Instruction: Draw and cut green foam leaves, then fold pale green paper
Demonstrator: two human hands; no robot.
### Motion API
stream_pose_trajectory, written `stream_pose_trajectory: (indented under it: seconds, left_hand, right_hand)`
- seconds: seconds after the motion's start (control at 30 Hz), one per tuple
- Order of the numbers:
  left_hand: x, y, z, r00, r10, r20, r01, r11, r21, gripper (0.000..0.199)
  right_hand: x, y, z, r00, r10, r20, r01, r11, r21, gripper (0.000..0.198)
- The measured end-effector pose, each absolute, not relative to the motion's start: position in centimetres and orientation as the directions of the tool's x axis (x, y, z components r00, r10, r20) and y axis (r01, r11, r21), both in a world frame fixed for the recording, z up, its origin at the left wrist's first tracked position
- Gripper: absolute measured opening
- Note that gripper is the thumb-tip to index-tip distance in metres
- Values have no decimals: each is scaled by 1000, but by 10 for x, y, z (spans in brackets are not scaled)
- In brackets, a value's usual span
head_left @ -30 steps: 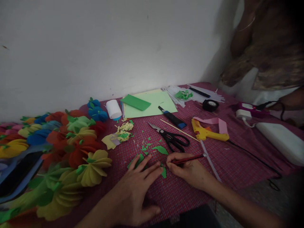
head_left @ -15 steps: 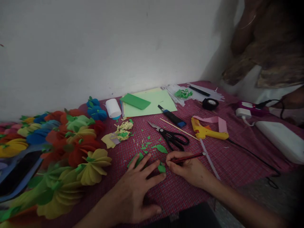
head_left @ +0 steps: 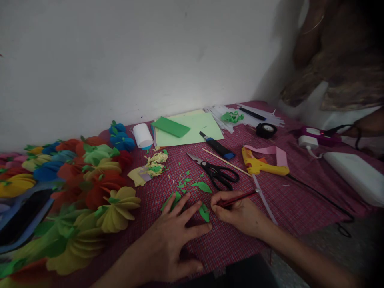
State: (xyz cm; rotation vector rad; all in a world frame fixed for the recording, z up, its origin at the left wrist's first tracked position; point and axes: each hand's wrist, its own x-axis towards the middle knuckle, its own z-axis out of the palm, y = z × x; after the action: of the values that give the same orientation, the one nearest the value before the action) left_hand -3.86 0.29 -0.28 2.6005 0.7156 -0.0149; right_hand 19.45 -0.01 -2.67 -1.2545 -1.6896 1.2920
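Observation:
My left hand (head_left: 172, 236) lies palm down on the checked tablecloth with its fingers spread. A piece of green paper (head_left: 165, 203) shows partly beneath its fingertips. Just past the index finger is a small green paper piece (head_left: 204, 213). My right hand (head_left: 237, 212) is closed around a dark red pencil (head_left: 238, 199), its tip hidden by the fingers and close to that small piece. A green paper leaf (head_left: 203, 187) and several green scraps (head_left: 183, 184) lie beyond the fingers. Black-handled scissors (head_left: 214, 170) rest slightly open behind the right hand.
Many coloured paper pumpkins (head_left: 93, 176) fill the left side. Behind are a white roll (head_left: 143, 136), pale green sheets (head_left: 207, 124), a box cutter (head_left: 218, 147) and a wooden stick (head_left: 225, 162). A yellow glue gun (head_left: 264, 165) with its cord lies right; a person (head_left: 333, 68) is beyond.
The pencil tip has moved slightly right, away from the small green piece, which now shows more of its length. My left hand has barely moved.

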Motion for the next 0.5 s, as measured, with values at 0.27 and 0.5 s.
stream_pose_trajectory:
  seconds: [0.27,0.5]
  left_hand:
    - [-39,2,-1,866,487,-109,483,-762,432,66]
    - [-39,2,1,866,485,-123,487,-761,430,66]
  right_hand:
    - [196,-3,-22,-338,935,-108,288,-6,-958,11]
    - [199,0,-25,-351,929,-120,245,-32,-969,8]
